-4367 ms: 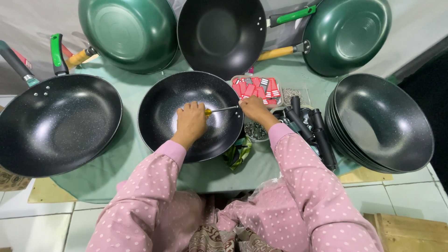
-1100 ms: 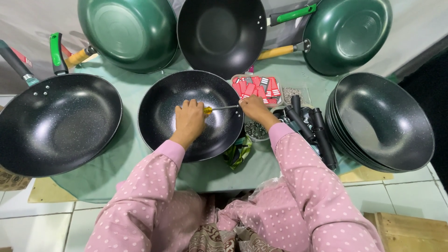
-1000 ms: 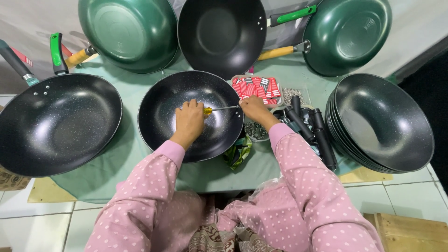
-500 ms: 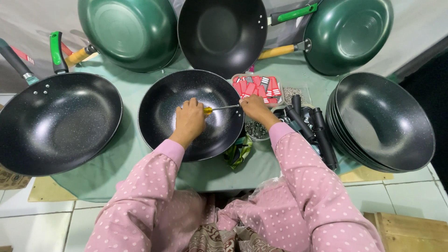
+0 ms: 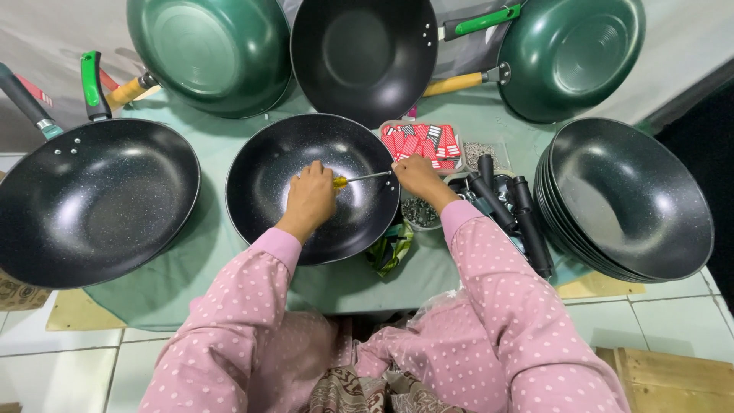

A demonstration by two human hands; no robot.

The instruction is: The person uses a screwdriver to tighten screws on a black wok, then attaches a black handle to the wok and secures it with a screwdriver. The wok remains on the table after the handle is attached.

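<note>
While the left hand (image 5: pixel 312 195) grips a yellow-handled screwdriver (image 5: pixel 359 178) lying crosswise at frame centre inside the black wok (image 5: pixel 267 164), its tip points right toward the right hand (image 5: pixel 417 174), closed at the rim.

Both arms reach forward in pink dotted sleeves. Left hand (image 5: pixel 310 197) curled shut — right hand (image 5: pixel 417 174) pinched close beside it.

A clear tray (image 5: pixel 421 141) of red-and-white packets sits behind the middle pan (image 5: pixel 267 183).
</note>
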